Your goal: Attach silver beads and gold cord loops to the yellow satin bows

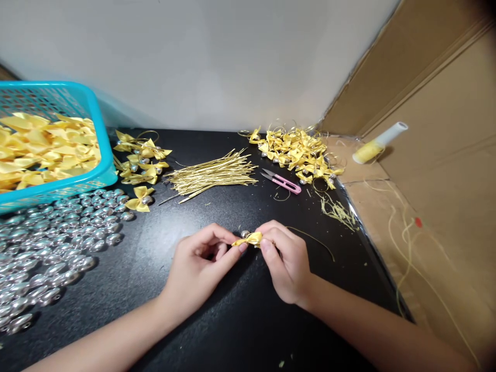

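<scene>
Black table (232, 341), back edge against the white wall. The turquoise basket (101, 147) sits toward its back-left corner, walls presumably keeping the loose yellow ribbon bows (73, 144) from scattering. Silver beads (88, 263) lie spread in front of it on the left side, likely so I can pick singles. Beaded bows (298, 152) are heaped by the back-right corner, probably to stay off my work spot; a smaller group of beaded bows (151, 149) sits right of the basket. My left hand (197, 263) pinches the left end of one yellow bow (253, 238), thumb against fingertips; my right hand (289, 263) pinches its right end, grip just as narrow, seemingly to steady it from both sides. Gold cords (213, 173) lie mostly side by side near the middle of the back edge, I'd guess for easy pulling. Pink-handled snips (285, 183) rest between cords and heap, blades toward the cords. Held bow: mid-table, satiny, bunched, partly hidden by my fingers, so can't read its full shape. A silver bead (245, 234) shows just beyond it. One thin cord (315, 240) curves from behind my right hand toward the right edge.
</scene>
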Motion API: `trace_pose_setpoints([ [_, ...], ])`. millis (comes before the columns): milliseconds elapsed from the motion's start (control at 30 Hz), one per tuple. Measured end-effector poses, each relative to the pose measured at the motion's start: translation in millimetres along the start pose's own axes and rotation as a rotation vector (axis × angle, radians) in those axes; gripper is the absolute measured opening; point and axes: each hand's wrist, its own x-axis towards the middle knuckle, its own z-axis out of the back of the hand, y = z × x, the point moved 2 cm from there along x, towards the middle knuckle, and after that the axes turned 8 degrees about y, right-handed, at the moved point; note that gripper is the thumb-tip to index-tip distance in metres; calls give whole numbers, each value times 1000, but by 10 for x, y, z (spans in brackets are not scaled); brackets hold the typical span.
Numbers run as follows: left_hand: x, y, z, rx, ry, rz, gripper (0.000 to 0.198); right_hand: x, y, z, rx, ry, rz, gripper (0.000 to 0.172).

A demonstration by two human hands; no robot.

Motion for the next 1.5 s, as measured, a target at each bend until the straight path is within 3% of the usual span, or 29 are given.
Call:
trace_pose_setpoints([
  [1500,7,18,-20,13,-2,-10,13,-16,-4,-51,-233,14,24,19],
])
